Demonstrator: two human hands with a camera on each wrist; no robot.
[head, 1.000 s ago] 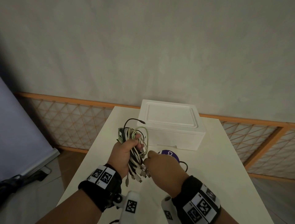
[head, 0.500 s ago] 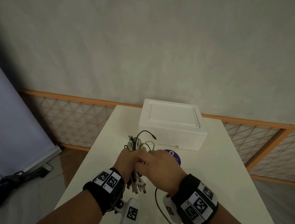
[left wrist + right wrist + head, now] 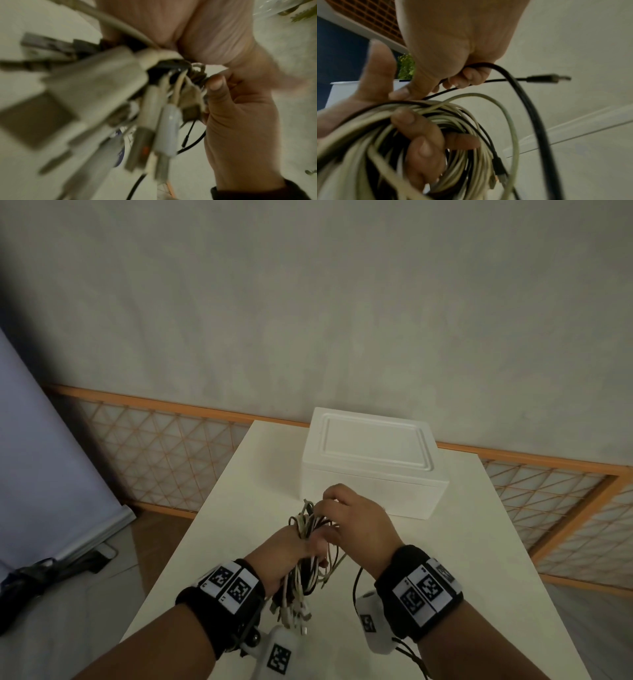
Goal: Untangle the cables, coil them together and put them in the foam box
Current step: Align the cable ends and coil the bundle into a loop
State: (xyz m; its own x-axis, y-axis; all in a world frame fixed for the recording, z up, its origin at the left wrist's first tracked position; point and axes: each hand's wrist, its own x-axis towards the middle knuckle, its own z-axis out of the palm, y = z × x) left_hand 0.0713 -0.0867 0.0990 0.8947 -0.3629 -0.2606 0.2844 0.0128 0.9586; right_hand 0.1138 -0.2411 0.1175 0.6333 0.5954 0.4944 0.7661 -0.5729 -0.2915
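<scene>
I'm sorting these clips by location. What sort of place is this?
Probably an indoor room set up for recording, not a workshop: a plain white table against a bare plastered wall, a wooden lattice panel along the wall's base, and a potted plant glimpsed in the right wrist view.

dim room, dark corners, blurred wrist views

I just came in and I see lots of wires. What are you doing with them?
A person is tidying a bunch of cables over a white table. The left hand grips the coiled bundle, with the plugs hanging below it. The right hand holds a loose black cable at the top of the bundle, probably to wind it on. The foam box sits behind the hands with its lid on, so nothing has gone inside yet.
</scene>
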